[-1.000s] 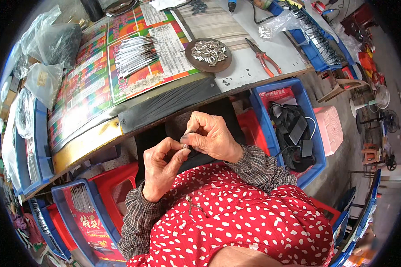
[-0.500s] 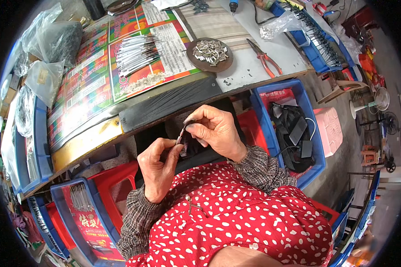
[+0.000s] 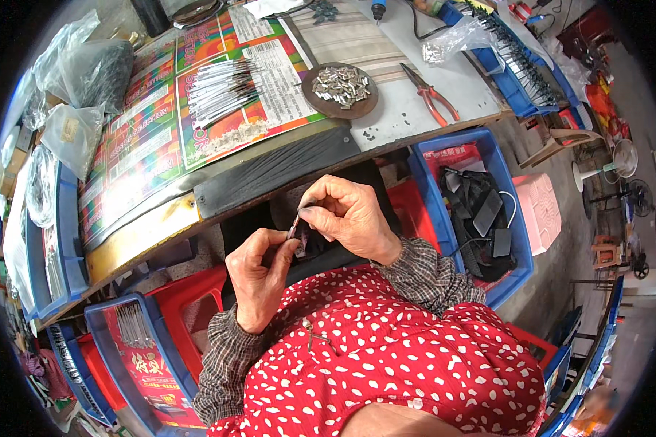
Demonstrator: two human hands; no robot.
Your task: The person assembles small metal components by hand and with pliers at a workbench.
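Both hands meet over my lap, just in front of the table edge. My left hand [image 3: 261, 273] pinches a thin metallic rod [image 3: 294, 227] between thumb and forefinger, its tip pointing up. My right hand [image 3: 350, 215] closes thumb and forefinger at the upper end of that rod; a small dark piece seems to lie there, mostly hidden by the fingertips. Beyond them on the table stands a round brown dish [image 3: 342, 108] filled with small silvery metal pieces. A bundle of thin white rods with dark ends [image 3: 222, 89] lies on printed cardboard to the left.
Red-handled pliers [image 3: 431, 98] lie right of the dish. A blue crate [image 3: 525, 273] with black cables and a bag stands at my right; another blue crate [image 3: 95, 320] holding thin rods is at my left. Clear plastic bags [image 3: 87, 65] cover the table's far left.
The right fingertips have come slightly down and left, closer around the rod's upper end. The left hand is nearly still, and the whole view has shifted a little.
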